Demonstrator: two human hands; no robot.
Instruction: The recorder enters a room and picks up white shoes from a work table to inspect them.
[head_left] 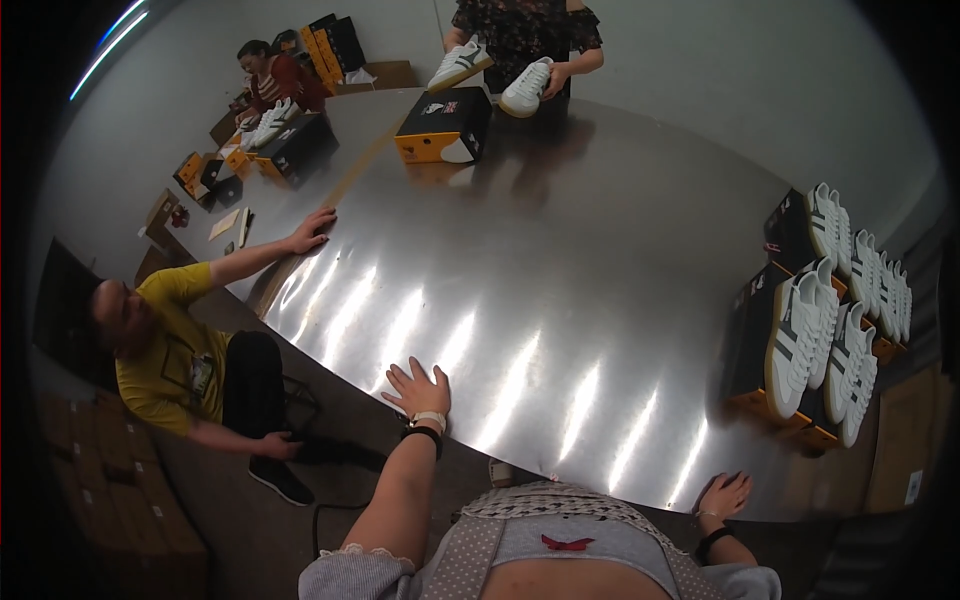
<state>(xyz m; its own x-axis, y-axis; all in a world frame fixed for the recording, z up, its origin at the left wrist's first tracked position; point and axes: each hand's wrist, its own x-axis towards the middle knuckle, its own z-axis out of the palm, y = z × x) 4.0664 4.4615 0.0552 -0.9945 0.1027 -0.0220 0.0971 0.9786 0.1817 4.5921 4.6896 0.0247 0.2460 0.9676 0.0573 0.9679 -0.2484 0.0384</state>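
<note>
My left hand (418,390) lies flat on the near edge of the shiny metal table (600,250), fingers spread and nothing in them. A watch and a dark band circle that wrist. At the near right edge, my right hand (724,496) rests on the tabletop with its fingers stretched out, holding nothing. The nearest goods to it are white sneakers (800,340) with dark stripes and gum soles, standing on black and orange shoe boxes (755,335) at the right.
Across the table a person holds a white sneaker (527,88) in one hand and another sneaker (461,65) above a black and orange shoe box (440,125). At left, a seated person in yellow rests a hand (312,230) on the table. Another person works far left beside sneakers (270,123).
</note>
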